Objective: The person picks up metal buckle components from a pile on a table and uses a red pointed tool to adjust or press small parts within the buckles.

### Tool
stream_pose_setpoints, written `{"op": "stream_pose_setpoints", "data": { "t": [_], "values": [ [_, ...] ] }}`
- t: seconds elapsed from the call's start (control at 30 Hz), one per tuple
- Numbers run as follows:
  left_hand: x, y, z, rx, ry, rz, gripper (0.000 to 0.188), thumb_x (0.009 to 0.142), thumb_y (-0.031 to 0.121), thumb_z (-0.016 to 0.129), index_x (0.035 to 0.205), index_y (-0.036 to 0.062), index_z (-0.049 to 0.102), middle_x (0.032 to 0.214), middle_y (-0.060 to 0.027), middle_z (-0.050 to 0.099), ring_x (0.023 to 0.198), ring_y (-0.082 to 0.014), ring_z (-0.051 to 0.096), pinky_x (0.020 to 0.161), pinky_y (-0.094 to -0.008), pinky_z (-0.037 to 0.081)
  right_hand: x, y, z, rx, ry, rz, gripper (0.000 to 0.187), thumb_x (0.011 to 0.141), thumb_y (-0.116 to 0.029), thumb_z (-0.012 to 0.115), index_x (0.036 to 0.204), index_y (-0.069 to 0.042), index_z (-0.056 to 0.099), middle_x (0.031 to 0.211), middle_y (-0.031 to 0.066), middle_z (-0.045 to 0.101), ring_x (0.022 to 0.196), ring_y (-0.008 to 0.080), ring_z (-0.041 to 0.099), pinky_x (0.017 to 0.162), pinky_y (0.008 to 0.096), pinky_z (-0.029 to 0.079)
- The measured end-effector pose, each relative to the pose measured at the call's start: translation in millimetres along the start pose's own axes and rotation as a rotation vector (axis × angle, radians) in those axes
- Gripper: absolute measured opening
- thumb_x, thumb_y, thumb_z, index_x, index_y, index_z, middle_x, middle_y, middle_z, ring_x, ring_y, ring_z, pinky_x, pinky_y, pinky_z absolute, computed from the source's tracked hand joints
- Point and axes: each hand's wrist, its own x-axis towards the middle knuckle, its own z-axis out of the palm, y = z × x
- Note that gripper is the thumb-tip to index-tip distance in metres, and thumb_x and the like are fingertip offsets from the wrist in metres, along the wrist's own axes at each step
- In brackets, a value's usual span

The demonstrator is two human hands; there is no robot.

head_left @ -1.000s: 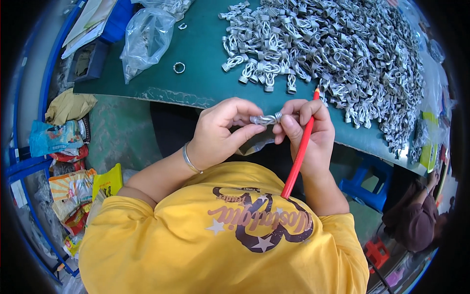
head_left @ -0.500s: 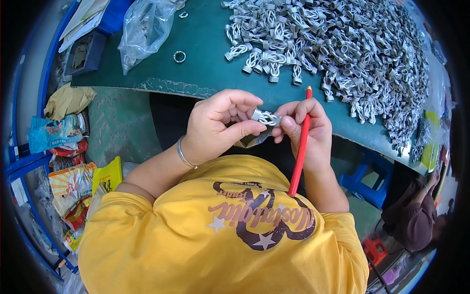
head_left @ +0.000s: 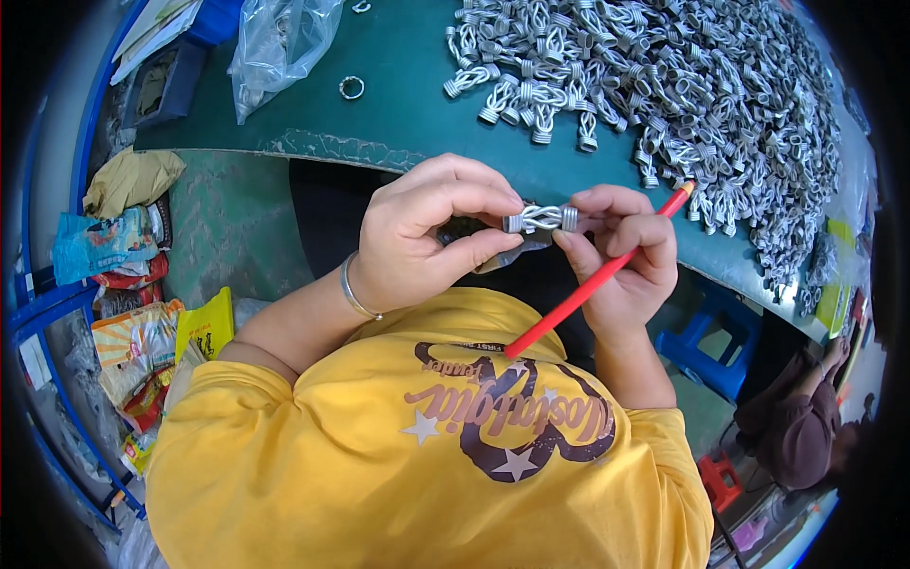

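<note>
Between my two hands is a silver twisted metal fitting [head_left: 541, 219], lying crosswise with a ribbed collar at each end. My left hand [head_left: 431, 218] pinches its left end between thumb and fingers; a metal bangle circles that wrist. At the right end, the thumb and forefinger of my right hand [head_left: 626, 256] grip the other collar. A red pencil [head_left: 602, 275] is tucked through the fingers of the right hand, its tip pointing up and right. Beyond my hands, a large heap of similar metal fittings [head_left: 664, 85] covers the right part of the green table [head_left: 398, 104].
On the table are a single metal ring [head_left: 352, 87] and a clear plastic bag [head_left: 284, 57]. A grey bin [head_left: 168, 90] stands at the far left. Coloured packets [head_left: 133, 332] fill the left side. A blue stool [head_left: 709, 341] and another person [head_left: 796, 417] are at the right.
The fitting has shifted slightly right and now lies level, with both collars showing. My right hand has moved right, and the pencil has tilted from nearly upright to a slant.
</note>
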Motion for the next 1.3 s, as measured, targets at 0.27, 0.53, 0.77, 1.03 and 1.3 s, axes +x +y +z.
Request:
{"op": "stream_pose_setpoints", "data": {
  "t": [0.27, 0.53, 0.77, 1.03, 1.3],
  "values": [
    [-5, -5, 0, 0.003, -0.112, -0.1, 0.021, 0.072, -0.004, 0.07, 0.091, -0.0019, 0.063, 0.093, -0.0104, 0.061, 0.074, -0.0131, 0.062, 0.064, -0.0226, 0.052, -1, -5, 6, 0.015, -0.101, -0.112, 0.035, 0.071, 0.008, 0.071, 0.079, -0.005, 0.039, 0.094, 0.019, 0.059, 0.079, 0.0174, 0.063, 0.065, 0.0265, 0.055],
    [-5, -10, -6, 0.023, 0.102, -0.133, 0.022, 0.076, -0.005, 0.065, 0.097, -0.0015, 0.059, 0.098, -0.0071, 0.054, 0.07, -0.0052, 0.054, 0.059, -0.0162, 0.044, 20, 3, -11, -0.674, -0.099, -0.216, 0.028, 0.066, 0.006, 0.071, 0.075, -0.003, 0.047, 0.089, 0.0165, 0.062, 0.075, 0.0291, 0.06, 0.063, 0.0324, 0.049],
    [-6, -7, 0, -0.064, 0.047, -0.173, 0.019, 0.077, -0.006, 0.063, 0.095, -0.0019, 0.06, 0.097, -0.0073, 0.054, 0.073, -0.0065, 0.056, 0.062, -0.0168, 0.046, 41, 19, -19, -0.874, -0.025, -0.253, 0.023, 0.07, 0.006, 0.067, 0.076, -0.002, 0.047, 0.084, 0.0147, 0.061, 0.072, 0.0265, 0.059, 0.062, 0.0323, 0.047],
    [-1, -7, 7, -0.164, -0.155, -0.343, 0.045, 0.077, -0.009, 0.063, 0.118, -0.0028, 0.046, 0.101, -0.0114, 0.057, 0.089, -0.0161, 0.062, 0.076, -0.0246, 0.051, 14, -14, -3, 0.186, 0.1, 0.414, 0.025, 0.084, 0.002, 0.059, 0.075, -0.006, 0.037, 0.082, 0.0111, 0.06, 0.067, 0.0101, 0.057, 0.057, 0.0208, 0.046],
    [2, -2, 2, -0.088, -0.048, -0.339, 0.018, 0.076, 0.003, 0.069, 0.092, -0.0011, 0.063, 0.078, -0.006, 0.06, 0.065, -0.0092, 0.058, 0.058, -0.0208, 0.047, 11, -12, 1, 0.185, 0.067, 0.481, 0.024, 0.086, -0.001, 0.059, 0.077, -0.007, 0.037, 0.083, 0.012, 0.062, 0.064, 0.0089, 0.06, 0.051, 0.0175, 0.045]
  ]
}}
